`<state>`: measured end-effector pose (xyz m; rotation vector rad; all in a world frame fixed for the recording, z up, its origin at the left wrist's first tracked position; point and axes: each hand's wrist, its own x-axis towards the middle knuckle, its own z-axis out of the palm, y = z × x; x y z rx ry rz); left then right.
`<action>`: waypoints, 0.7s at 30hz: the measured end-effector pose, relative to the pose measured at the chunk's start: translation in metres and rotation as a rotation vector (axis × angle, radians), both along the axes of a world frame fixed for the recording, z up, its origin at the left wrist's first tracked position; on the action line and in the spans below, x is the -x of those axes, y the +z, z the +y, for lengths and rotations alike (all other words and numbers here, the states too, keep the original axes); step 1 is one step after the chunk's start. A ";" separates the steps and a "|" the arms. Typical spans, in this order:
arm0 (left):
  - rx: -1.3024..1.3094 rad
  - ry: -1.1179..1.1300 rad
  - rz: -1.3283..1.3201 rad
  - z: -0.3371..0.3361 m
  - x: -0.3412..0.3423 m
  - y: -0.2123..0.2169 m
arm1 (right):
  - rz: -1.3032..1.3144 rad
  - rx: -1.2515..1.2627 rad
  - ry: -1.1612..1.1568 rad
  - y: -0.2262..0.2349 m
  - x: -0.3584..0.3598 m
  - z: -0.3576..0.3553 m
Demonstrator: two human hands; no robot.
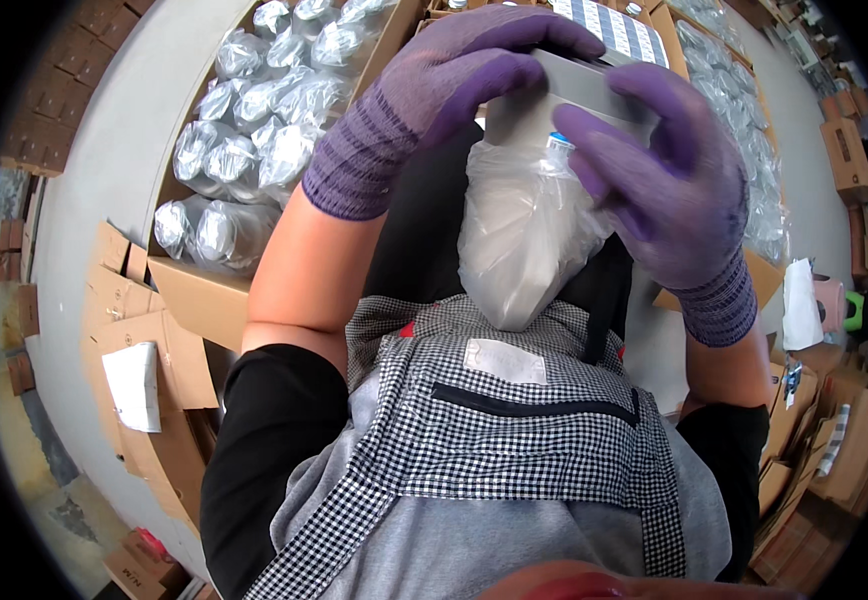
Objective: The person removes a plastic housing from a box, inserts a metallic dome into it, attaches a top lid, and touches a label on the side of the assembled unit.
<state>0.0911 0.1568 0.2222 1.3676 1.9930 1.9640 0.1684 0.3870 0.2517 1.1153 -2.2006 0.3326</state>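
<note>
In front of my apron, a grey box-shaped container (514,118) stands partly inside a clear plastic bag (524,235). A small blue piece (559,140), perhaps a cap, shows at the bag's upper edge. My left hand (464,75), in a purple knit glove, wraps its fingers over the container's top left. My right hand (664,160), gloved the same way and slightly blurred, curves around the right side with its fingers apart. Its fingertips overlap the container and the bag's edge; whether they press on either is unclear.
An open carton (199,290) of plastic-wrapped bottles (284,110) stands on the left. More wrapped bottles (724,100) fill a carton on the right. Printed label sheets (619,30) lie beyond my hands. Flattened cardboard (159,350) leans at the left; stacked cartons (849,160) stand far right.
</note>
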 end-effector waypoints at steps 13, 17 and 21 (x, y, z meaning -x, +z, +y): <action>0.029 0.248 0.265 0.013 0.014 -0.022 | -0.023 -0.539 0.154 0.029 0.020 -0.005; 0.096 0.301 0.422 0.015 0.022 -0.028 | -0.034 -0.348 0.275 0.012 0.013 0.013; 0.115 0.233 0.419 0.009 0.022 -0.025 | 0.035 -0.209 0.033 0.008 0.007 0.014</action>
